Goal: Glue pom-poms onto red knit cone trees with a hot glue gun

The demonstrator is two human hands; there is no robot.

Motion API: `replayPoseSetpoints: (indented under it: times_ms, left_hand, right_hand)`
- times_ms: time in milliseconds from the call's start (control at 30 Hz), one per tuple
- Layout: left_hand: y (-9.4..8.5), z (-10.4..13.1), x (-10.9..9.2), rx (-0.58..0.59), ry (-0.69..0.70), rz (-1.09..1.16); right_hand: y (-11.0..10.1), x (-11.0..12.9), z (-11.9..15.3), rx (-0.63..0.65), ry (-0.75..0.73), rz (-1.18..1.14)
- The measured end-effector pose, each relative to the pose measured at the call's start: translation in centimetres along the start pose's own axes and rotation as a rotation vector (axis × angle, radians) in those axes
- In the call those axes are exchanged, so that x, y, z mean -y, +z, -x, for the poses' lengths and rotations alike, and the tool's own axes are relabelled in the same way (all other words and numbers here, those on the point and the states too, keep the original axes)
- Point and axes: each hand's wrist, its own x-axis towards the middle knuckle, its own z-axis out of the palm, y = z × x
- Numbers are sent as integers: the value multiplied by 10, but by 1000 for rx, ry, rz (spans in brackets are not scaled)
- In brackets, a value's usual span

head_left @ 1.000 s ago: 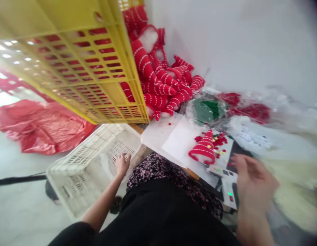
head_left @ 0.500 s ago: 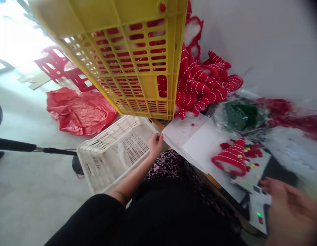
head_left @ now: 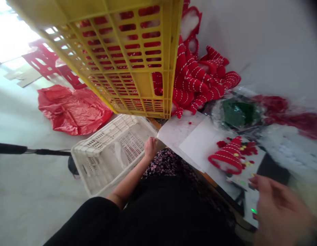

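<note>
"What's nearest?"
"The right hand [head_left: 279,201] is hovering, blurred, fingers gathered; I can't tell whether they're pinching anything. The left hand [head_left: 150,147] is hanging by the white paper [head_left: 175,130], fingers curled, grip unclear."
"Progress?"
"Seemingly partway: one white-stitched red cone hat [head_left: 225,158] is lying on the desk [head_left: 210,179] beside fuzzy pompoms [head_left: 251,149]; similar soft pieces [head_left: 194,80], perhaps undone, are sitting beyond."

Crates [head_left: 141,83] are standing left, a table [head_left: 210,179] is stretching right.
Cloth cones [head_left: 199,80] are lying in the upper crate [head_left: 145,80] and right of it, bags [head_left: 240,112] farther right behind paper sheets [head_left: 195,141]. A single cone [head_left: 226,156] is resting between the sheets and the right hand [head_left: 277,203]. The lower crate [head_left: 100,162] is sitting beside the table's left end, a plastic sheet [head_left: 73,111] lying beyond it.
</note>
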Motion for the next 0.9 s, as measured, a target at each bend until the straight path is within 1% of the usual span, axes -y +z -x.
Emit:
replayPoseSetpoints:
  times_ms: [33, 100, 167, 200, 233, 267, 333, 400, 433, 467, 533, 600, 667, 733, 800, 833, 900]
  left_hand:
    - [-6, 5, 6, 1, -25, -29]
    - [-21, 18, 16, 28, -58, -85]
    - [-37, 29, 21, 70, -42, -125]
    - [-44, 32, 19, 93, -17, -134]
    - [-49, 34, 14, 115, 33, -136]
    - [-51, 34, 5, 107, 134, -128]
    - [-47, 29, -25, 97, 335, -72]
    - [-30, 22, -68, 140, 504, 15]
    - [-17, 17, -92, 196, 556, 59]
    - [-2, 13, -115, 281, 564, 89]
    - [33, 7, -154, 475, 492, 142]
    - [70, 3, -183, 671, 405, 198]
    - [103, 3, -201, 840, 313, 259]
    - [129, 5, -214, 959, 182, 305]
    - [146, 7, -223, 1024, 50, 334]
    - [152, 8, -228, 1041, 0, 342]
    - [158, 9, -234, 1051, -58, 342]
  right_hand:
    - [-1, -7, -4, -39, -21, 21]
    - [-7, -19, -13, -53, -44, 62]
    - [-15, -30, -23, -35, -38, 104]
    - [-19, -34, -27, -34, -39, 123]
    - [-22, -38, -31, -37, -46, 139]
    - [-25, -41, -35, -39, -54, 151]
    - [-29, -45, -44, -16, -69, 171]
    - [-30, -49, -55, 19, -98, 199]
    - [-29, -51, -62, 47, -122, 220]
    - [-29, -53, -70, 84, -151, 243]
    - [-27, -56, -88, 172, -205, 304]
    - [-25, -58, -106, 248, -241, 400]
    - [-23, -58, -123, 302, -257, 499]
    - [-19, -56, -137, 356, -279, 563]
    - [-11, -53, -146, 428, -308, 579]
    - [-7, -52, -150, 462, -322, 577]
    - [4, -52, -155, 520, -342, 566]
